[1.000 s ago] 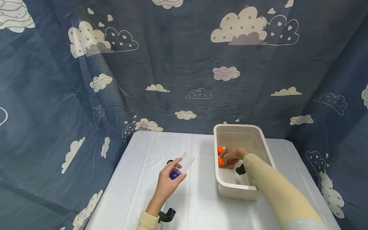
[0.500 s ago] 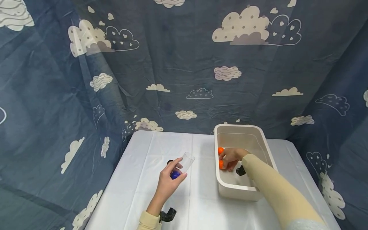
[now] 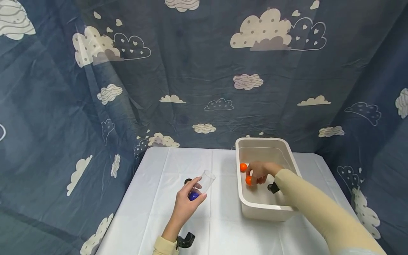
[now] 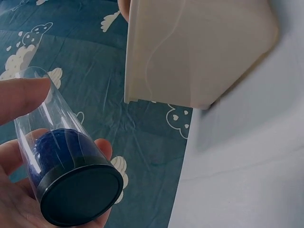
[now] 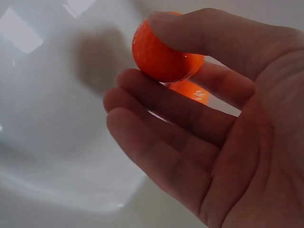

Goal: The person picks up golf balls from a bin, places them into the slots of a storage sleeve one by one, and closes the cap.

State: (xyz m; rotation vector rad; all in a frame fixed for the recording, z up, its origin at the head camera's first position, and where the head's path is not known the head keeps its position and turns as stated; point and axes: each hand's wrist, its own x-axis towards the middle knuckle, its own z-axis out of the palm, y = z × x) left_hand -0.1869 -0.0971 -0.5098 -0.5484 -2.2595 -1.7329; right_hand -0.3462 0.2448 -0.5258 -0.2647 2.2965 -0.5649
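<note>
My left hand (image 3: 186,203) grips a clear plastic tube (image 4: 61,118) with a black base, tilted above the table with its open end up and to the right. Low inside it sits a blue ball (image 4: 61,149). My right hand (image 3: 260,171) is down in the cream bin (image 3: 264,210), pinching an orange golf ball (image 5: 166,54) between thumb and fingers. A second orange ball (image 3: 243,167) lies by the bin's left wall. In the right wrist view it shows only partly, behind the fingers.
The bin stands on the right of a white-covered table (image 3: 165,170). A dark blue cloth (image 3: 191,117) with cloud prints hangs behind and at both sides.
My right hand has shifted slightly to the right inside the bin with the orange golf ball, away from the left wall. My left hand and the tube have hardly moved.
</note>
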